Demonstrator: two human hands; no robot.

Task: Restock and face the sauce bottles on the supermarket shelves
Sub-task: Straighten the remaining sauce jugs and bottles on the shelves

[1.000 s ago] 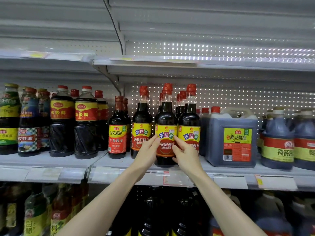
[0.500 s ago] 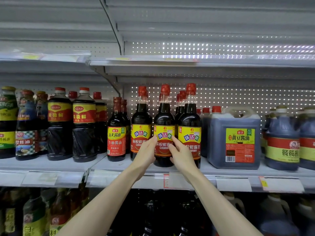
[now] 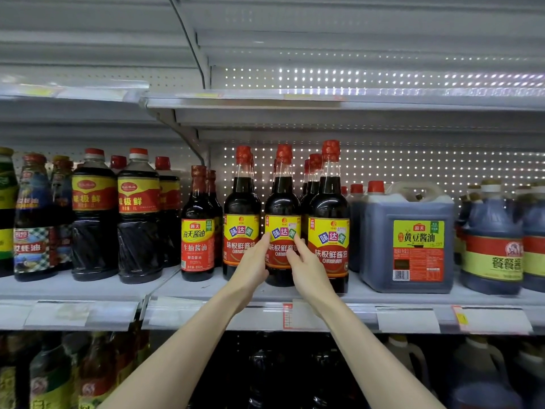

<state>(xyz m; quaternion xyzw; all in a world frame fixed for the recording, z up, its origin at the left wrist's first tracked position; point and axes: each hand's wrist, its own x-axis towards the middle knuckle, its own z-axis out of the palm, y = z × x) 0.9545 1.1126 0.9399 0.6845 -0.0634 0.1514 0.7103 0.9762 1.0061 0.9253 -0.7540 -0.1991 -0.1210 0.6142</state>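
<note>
Facing: looks like the step in hand. Target is the mid bottle (image 3: 281,202), 12 o'clock of view centre.
Shelf (image 3: 188,290): deck runs 9 to 3 o'clock. The tagged lip at 6 o'clock of the bottles is the drop edge.
Upper shelf (image 3: 324,98): 12 o'clock, well above the caps. Lift room looks fine.
Jug (image 3: 410,243): 3 o'clock of the row, just beside the right bottle (image 3: 328,208).
Neighbours: left bottle (image 3: 241,208) at 9, right bottle at 3, both near touching the mid bottle. More stand behind at 12, so there is no side room and the only free way is toward 6.
Mid bottle: upright on the deck, front row, label about square to camera.
Handling (my read): full, so heavy. Stiff, smooth wall, tall thin neck, so tippy. Hold low on the body at the label, twist on its base, skip the cap.
Left hand (image 3: 250,270): on the 9 o'clock flank, fingers (image 3: 264,240) near straight, pressed flat.
Right hand (image 3: 306,270): on the 3 o'clock side, fingertips (image 3: 299,242) and thumb curled onto the label, gripping.
</note>
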